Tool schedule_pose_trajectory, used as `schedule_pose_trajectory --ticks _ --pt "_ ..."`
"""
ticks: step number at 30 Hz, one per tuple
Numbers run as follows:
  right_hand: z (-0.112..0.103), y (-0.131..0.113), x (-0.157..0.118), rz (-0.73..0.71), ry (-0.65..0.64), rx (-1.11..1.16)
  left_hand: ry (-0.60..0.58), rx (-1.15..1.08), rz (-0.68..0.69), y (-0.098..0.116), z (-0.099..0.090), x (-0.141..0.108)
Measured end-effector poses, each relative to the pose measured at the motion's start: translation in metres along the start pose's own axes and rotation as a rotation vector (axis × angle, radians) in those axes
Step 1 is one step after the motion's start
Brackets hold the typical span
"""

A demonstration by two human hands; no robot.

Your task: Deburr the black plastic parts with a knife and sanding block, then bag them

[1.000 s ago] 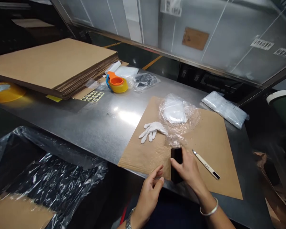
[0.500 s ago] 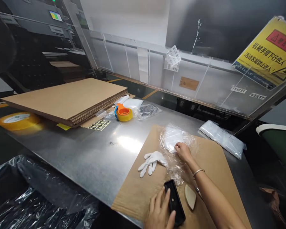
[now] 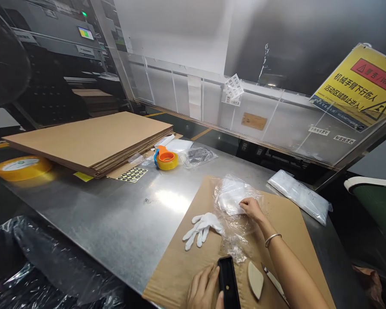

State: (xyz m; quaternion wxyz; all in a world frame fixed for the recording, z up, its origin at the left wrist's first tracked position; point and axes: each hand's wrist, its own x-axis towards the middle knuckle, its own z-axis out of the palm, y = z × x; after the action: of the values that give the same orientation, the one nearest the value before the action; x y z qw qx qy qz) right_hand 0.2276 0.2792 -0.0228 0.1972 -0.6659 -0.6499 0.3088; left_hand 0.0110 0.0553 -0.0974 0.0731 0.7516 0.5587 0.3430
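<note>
Left hand (image 3: 203, 286) at near edge: fingers bent, side by side against left side of black rectangular open tray (image 3: 228, 281), which sits on brown cardboard sheet (image 3: 173, 277). Can't tell if it's gripping. Beige leaf-shaped piece (image 3: 255, 281) just right of tray. White cloth glove (image 3: 203, 228) farther up. Right hand (image 3: 252, 208): fingertips pressed together at right edge of white plastic bag stack (image 3: 229, 196); can't tell if film's caught. Orange-and-blue tape dispenser (image 3: 166, 159) beyond, left.

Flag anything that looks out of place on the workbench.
The single white fabric glove lying on the flat brown cardboard sheet looks slightly odd: no mate is visible, and the left hand and right hand are both bare.
</note>
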Motion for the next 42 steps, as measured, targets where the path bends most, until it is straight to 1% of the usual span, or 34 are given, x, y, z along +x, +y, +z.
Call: schedule_pose_trajectory --ticks 3,6,8,10,12,15,17,20,22,24,28,31,33,36,37,38,39,42 --pt "-0.006 0.002 -0.004 -0.012 0.015 0.075 0.003 -0.15 -0.007 0.001 -0.014 0.016" --pt "-0.012 0.0 -0.009 -0.041 0.057 0.156 -0.071 -0.258 0.031 0.008 -0.033 0.041" --pt "-0.017 -0.005 -0.018 -0.074 0.094 0.221 -0.092 -0.313 0.002 0.016 -0.044 0.058" --pt "-0.022 -0.012 -0.032 -0.117 0.117 0.287 -0.08 -0.372 -0.029 0.024 -0.05 0.077" --pt "-0.025 -0.024 -0.053 -0.17 0.105 0.354 -0.058 -0.424 -0.04 0.031 -0.053 0.095" --pt "-0.027 -0.044 -0.09 -0.247 0.012 0.447 -0.046 -0.511 0.007 0.038 -0.052 0.124" --pt "-0.025 -0.055 -0.112 -0.277 -0.055 0.497 -0.109 -0.626 0.053 0.038 -0.049 0.141" --pt "-0.024 -0.061 -0.135 -0.293 -0.112 0.541 -0.248 -0.815 0.039 0.034 -0.046 0.157" --pt "-0.026 -0.06 -0.143 -0.298 -0.138 0.54 -0.304 -0.862 0.025 0.031 -0.047 0.16" --pt "-0.029 -0.058 -0.15 -0.309 -0.17 0.515 -0.331 -0.865 0.028 0.03 -0.052 0.158" --pt "-0.035 -0.063 -0.16 -0.337 -0.216 0.407 -0.364 -0.831 0.058 0.034 -0.07 0.153" --pt "-0.036 -0.071 -0.166 -0.35 -0.212 0.322 -0.382 -0.791 0.074 0.036 -0.082 0.151" --pt "-0.035 -0.075 -0.169 -0.341 -0.175 0.286 -0.332 -0.752 0.044 0.037 -0.086 0.149" --pt "-0.028 -0.081 -0.176 -0.313 -0.052 0.241 -0.146 -0.675 -0.077 0.041 -0.091 0.137" --pt "-0.025 -0.084 -0.179 -0.312 -0.008 0.223 -0.1 -0.655 -0.111 0.043 -0.093 0.133" --pt "-0.022 -0.088 -0.183 -0.321 0.028 0.203 -0.09 -0.648 -0.128 0.046 -0.095 0.128" --pt "-0.018 -0.092 -0.187 -0.336 0.054 0.182 -0.114 -0.656 -0.125 0.049 -0.096 0.123" --pt "-0.008 -0.104 -0.195 -0.408 0.073 0.118 -0.234 -0.715 -0.078 0.054 -0.1 0.113"
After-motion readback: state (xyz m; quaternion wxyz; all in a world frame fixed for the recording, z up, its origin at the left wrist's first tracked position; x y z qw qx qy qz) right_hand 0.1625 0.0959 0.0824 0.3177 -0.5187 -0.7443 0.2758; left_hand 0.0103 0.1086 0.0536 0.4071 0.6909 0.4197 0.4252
